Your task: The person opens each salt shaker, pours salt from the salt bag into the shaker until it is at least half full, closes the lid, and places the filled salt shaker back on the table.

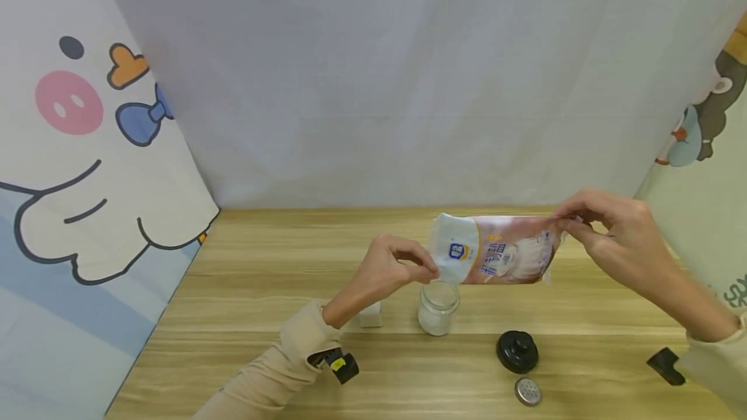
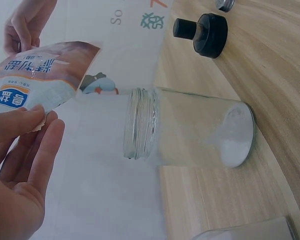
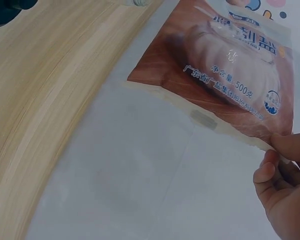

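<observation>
A salt bag (image 1: 510, 255), pinkish-brown with a pale blue-white end, is held stretched sideways above the table by both hands. My left hand (image 1: 385, 268) pinches its lower left corner between thumb and fingertips. At the opposite end, my right hand (image 1: 618, 232) pinches the upper right corner, along the edge seen in the right wrist view (image 3: 202, 119). Just below the bag's left end stands an uncovered glass jar (image 1: 438, 313), upright. The left wrist view shows a little white salt (image 2: 236, 137) at the jar's bottom. Whether the bag's left end is cut cannot be told.
A black lid (image 1: 517, 352) with a raised knob lies right of the jar, beside a round perforated metal disc (image 1: 528, 392). Left of the jar, partly behind my left wrist, is a small white object (image 1: 371, 315). A grey-white curtain (image 1: 408, 83) hangs behind the wooden table.
</observation>
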The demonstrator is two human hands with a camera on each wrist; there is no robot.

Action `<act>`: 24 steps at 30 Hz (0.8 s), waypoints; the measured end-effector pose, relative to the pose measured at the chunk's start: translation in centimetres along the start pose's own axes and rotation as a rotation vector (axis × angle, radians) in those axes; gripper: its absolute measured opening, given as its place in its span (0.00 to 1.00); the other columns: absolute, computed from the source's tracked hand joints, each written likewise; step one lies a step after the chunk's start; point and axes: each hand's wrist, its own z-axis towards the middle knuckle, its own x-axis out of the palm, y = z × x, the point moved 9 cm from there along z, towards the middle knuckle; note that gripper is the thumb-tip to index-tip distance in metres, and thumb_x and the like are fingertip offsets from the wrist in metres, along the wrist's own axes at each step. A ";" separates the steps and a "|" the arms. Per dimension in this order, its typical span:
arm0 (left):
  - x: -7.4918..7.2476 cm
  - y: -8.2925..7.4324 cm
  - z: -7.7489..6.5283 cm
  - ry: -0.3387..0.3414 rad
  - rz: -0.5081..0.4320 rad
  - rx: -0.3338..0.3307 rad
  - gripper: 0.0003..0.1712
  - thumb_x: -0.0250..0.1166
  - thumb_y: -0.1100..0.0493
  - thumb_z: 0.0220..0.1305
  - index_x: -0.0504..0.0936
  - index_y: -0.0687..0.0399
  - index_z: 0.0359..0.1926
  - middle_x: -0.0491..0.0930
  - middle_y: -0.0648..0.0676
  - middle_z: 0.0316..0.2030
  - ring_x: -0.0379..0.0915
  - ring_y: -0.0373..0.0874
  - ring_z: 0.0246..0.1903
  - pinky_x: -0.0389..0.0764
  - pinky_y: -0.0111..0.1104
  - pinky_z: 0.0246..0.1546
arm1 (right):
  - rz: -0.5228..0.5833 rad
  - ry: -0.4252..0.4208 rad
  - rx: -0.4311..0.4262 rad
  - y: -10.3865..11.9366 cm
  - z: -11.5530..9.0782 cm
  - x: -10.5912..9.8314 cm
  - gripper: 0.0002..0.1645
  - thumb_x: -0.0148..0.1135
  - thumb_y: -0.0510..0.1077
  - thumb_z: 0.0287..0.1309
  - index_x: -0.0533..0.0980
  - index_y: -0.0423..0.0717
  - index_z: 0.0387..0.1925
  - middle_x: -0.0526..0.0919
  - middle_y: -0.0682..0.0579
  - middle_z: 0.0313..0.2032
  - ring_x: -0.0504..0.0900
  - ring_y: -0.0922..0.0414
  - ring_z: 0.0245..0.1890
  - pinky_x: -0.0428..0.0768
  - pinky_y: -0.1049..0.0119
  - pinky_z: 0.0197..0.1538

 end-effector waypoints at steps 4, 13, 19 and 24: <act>0.0 -1.6 -0.4 0.006 0.000 0.003 0.02 0.68 0.71 0.51 0.84 0.70 0.27 0.84 0.58 0.31 0.81 0.46 0.31 0.85 0.34 0.33 | 0.001 -0.012 -0.009 0.2 0.0 -0.1 0.22 0.66 0.17 0.37 0.81 0.45 0.28 0.81 0.56 0.26 0.69 0.69 0.24 0.67 0.80 0.28; 0.0 -2.4 -0.7 0.012 -0.024 0.004 0.01 0.67 0.73 0.50 0.85 0.69 0.26 0.84 0.60 0.30 0.81 0.45 0.30 0.85 0.35 0.33 | 0.002 -0.033 -0.023 0.3 0.0 -0.2 0.23 0.66 0.16 0.34 0.80 0.44 0.27 0.81 0.55 0.25 0.68 0.69 0.25 0.67 0.79 0.28; 0.1 -2.4 -0.7 0.017 -0.039 -0.001 0.03 0.66 0.74 0.50 0.85 0.67 0.25 0.84 0.62 0.30 0.81 0.45 0.29 0.85 0.36 0.33 | 0.010 -0.041 -0.026 0.4 0.0 -0.2 0.22 0.65 0.15 0.34 0.80 0.43 0.27 0.81 0.55 0.25 0.68 0.69 0.24 0.66 0.79 0.28; 0.1 -2.5 -0.8 0.016 -0.051 -0.001 0.04 0.66 0.75 0.50 0.85 0.67 0.25 0.83 0.62 0.29 0.81 0.45 0.29 0.85 0.37 0.33 | 0.007 -0.042 -0.016 0.3 0.0 -0.2 0.22 0.65 0.16 0.35 0.80 0.43 0.27 0.80 0.55 0.25 0.68 0.69 0.24 0.67 0.79 0.28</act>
